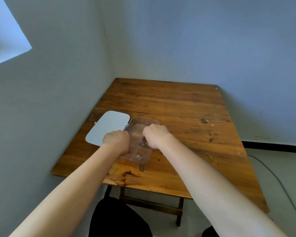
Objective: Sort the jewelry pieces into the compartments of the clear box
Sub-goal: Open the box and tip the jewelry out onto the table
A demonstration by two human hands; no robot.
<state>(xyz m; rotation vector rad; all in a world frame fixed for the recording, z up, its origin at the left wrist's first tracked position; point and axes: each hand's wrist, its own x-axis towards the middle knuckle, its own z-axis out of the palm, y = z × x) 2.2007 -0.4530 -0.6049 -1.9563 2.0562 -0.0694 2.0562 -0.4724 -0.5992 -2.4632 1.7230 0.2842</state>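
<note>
The clear box stands open near the left edge of the wooden bench, its pale lid folded out flat toward that edge. Small jewelry pieces lie in its nearest compartment, and another small piece in the middle one. The left hand curls against the box's left wall; whether its grip clasps the wall cannot be told. The right hand dips into the middle compartment, fingers pinched narrow, their contents hidden. A gold chain lies nearer the right edge.
</note>
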